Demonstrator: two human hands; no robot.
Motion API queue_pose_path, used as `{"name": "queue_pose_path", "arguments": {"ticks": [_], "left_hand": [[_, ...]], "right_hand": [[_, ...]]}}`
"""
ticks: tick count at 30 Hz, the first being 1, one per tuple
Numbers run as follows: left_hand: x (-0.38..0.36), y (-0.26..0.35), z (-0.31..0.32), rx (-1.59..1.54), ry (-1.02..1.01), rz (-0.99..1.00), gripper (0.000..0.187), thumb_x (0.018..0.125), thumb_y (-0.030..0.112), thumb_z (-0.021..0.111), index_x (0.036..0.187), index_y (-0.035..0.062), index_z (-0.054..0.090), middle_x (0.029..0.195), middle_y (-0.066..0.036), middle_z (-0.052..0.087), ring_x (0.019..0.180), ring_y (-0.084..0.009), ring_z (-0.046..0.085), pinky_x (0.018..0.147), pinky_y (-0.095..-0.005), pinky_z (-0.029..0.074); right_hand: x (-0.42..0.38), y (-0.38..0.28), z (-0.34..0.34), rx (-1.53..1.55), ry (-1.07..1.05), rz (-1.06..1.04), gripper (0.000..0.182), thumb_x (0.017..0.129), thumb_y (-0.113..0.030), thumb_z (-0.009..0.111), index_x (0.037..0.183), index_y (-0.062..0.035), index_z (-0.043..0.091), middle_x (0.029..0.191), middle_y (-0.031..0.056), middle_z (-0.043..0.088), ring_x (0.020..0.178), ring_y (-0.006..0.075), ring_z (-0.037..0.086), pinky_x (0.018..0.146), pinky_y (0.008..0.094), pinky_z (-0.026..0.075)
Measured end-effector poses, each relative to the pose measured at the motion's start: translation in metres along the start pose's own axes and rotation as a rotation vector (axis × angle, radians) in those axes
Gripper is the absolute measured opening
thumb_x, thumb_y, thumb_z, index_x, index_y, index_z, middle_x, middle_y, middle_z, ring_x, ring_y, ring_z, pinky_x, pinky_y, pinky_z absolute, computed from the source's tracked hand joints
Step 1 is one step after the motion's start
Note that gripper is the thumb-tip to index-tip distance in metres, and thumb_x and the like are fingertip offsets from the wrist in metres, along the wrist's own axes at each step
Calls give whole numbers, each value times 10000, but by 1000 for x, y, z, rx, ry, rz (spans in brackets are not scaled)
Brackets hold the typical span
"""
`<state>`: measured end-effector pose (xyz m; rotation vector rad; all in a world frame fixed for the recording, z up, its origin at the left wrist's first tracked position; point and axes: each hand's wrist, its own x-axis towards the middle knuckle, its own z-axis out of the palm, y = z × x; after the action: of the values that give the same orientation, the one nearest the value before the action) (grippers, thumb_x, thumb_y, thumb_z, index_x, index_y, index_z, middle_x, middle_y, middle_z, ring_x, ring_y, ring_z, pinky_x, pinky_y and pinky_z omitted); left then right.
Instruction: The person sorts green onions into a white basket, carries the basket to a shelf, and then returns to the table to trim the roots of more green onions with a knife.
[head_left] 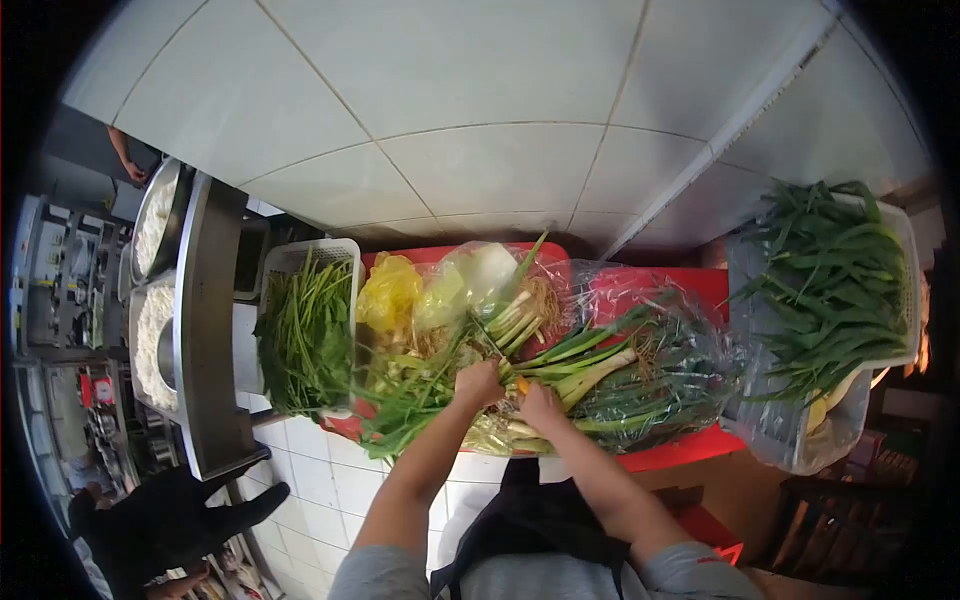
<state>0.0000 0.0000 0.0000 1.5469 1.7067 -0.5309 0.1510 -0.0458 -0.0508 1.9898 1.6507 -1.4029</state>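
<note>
My left hand (480,385) is closed around the stems of leafy greens (405,415), whose leaves spread to the left. Just right of it, my right hand (542,408) grips a knife (522,385) by its orange handle. A thin dark line that looks like its blade points away from me among the stems. Scallions with pale roots (525,315) lie beyond my hands. Thick green leeks (595,378) rest on clear plastic wrap to the right. My fingers hide part of the greens.
A white basket of greens (305,330) stands left, near yellow plastic bags (390,290). Another basket at right holds long green leaves (825,290). The red table (680,450) meets a tiled wall (490,170). Metal containers (155,310) hold white food; people stand at far left.
</note>
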Motion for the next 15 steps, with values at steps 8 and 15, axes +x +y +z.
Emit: {"name": "queue_pose_path", "arguments": {"ticks": [8, 15], "left_hand": [[-56, -24, -100, -803, 39, 409, 392, 664, 154, 666, 1023, 13, 592, 867, -110, 647, 769, -182, 604, 719, -314, 487], [-71, 19, -139, -1444, -405, 578, 466, 669, 79, 647, 1111, 28, 508, 875, -74, 591, 805, -176, 577, 732, -294, 478]], "right_hand": [[-63, 55, -132, 13, 226, -132, 402, 824, -371, 572, 1044, -38, 522, 836, 236, 620, 761, 406, 609, 660, 476, 482], [-112, 98, -195, -493, 490, 100, 539, 814, -353, 601, 1221, -55, 410, 1123, 203, 518, 1041, 392, 513, 847, 469, 429]]}}
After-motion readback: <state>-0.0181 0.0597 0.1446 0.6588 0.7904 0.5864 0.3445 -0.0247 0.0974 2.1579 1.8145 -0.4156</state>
